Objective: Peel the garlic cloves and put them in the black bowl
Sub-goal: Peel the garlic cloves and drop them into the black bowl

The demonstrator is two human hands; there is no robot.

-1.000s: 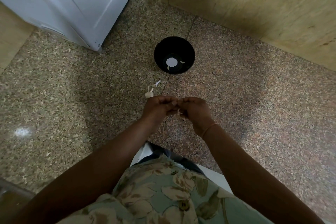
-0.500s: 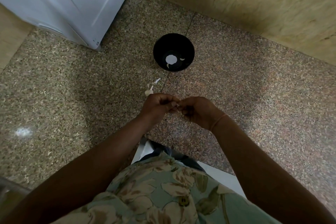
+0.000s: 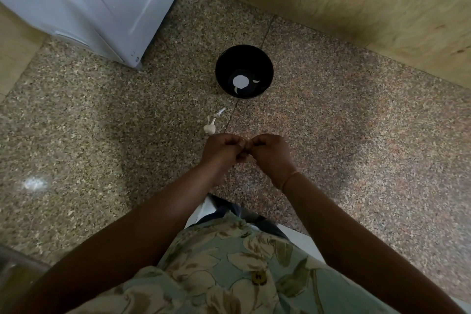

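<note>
Closely, the left hand (image 3: 221,148) and right hand (image 3: 270,151) curl, fingertips meeting; whether they hold anything is hidden.

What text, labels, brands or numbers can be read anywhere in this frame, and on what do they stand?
No text can be read.
On the white appliance: a small square mark near the top and tiny marks at the lower corner, too small to read.
In the black bowl: white patches only, no lettering visible.

A round black bowl (image 3: 229,66) is set upright on the floor (image 3: 331,135), with pale pieces (image 3: 240,81) seen at its bottom. A whitish garlic head (image 3: 209,128) is laid nearby at its seven o'clock, with peel scraps (image 3: 220,111) at the head's one o'clock.
</note>
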